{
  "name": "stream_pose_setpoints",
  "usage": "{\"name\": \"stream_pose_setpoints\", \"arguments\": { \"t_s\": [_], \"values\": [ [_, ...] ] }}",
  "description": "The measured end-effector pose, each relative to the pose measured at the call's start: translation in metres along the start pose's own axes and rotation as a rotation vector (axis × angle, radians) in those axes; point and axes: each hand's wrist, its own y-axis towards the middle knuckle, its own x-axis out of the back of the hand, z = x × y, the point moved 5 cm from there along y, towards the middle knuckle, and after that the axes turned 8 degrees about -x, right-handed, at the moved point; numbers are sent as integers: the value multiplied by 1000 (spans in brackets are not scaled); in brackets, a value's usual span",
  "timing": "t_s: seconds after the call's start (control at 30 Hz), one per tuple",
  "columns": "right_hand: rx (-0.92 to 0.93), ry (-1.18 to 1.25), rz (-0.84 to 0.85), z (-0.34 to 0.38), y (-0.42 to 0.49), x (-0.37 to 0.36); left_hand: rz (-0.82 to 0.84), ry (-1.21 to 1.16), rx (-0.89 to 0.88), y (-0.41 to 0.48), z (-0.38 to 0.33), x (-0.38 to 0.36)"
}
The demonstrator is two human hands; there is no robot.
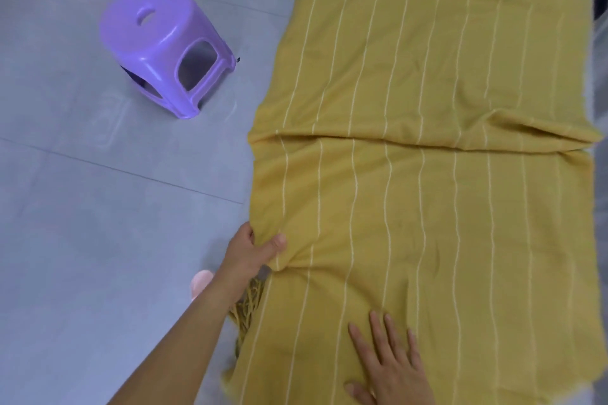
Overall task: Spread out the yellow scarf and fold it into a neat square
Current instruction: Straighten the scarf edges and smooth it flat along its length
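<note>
Yellow scarf (427, 194), striped in thin white lines, lay spread along the grey tiled floor (98, 207) with a crosswise fold at its middle. Left hand (253, 251) pinched its left edge; right hand (391, 362) pressed flat, fingers straight. Purple plastic stool (164, 46) stood well apart.

The left hand (255, 251) pinches the scarf (427, 174) at its left edge; the right hand (391, 367) lies flat on it, fingers spread.

The camera on my head looks forward and steeply down, close over the yellow striped cloth scarf (427, 207).
</note>
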Motion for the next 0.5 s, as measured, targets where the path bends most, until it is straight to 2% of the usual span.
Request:
{"name": "stream_pose_setpoints", "arguments": {
  "t_s": [0.07,0.1,0.13,0.2,0.3,0.4,0.5],
  "values": [
    [33,-28,-3,-7,-4,0,187,36,93,-9,13,-4],
    [46,-32,2,-8,-6,0,226,73,99,-16,19,-2],
    [49,-33,9,-9,-8,0,207,115,75,-21,20,3],
    [34,-27,17,-9,-11,-1,64,144,-3,-28,16,18],
    [16,-10,40,-6,-17,-3,-96,13,-140,-36,-4,33],
    [91,-59,126,-2,-26,-11,-69,-20,-235,-37,-26,26],
    [150,-113,190,-1,-33,-15,-34,84,-292,-35,-34,21]
  ]
}}
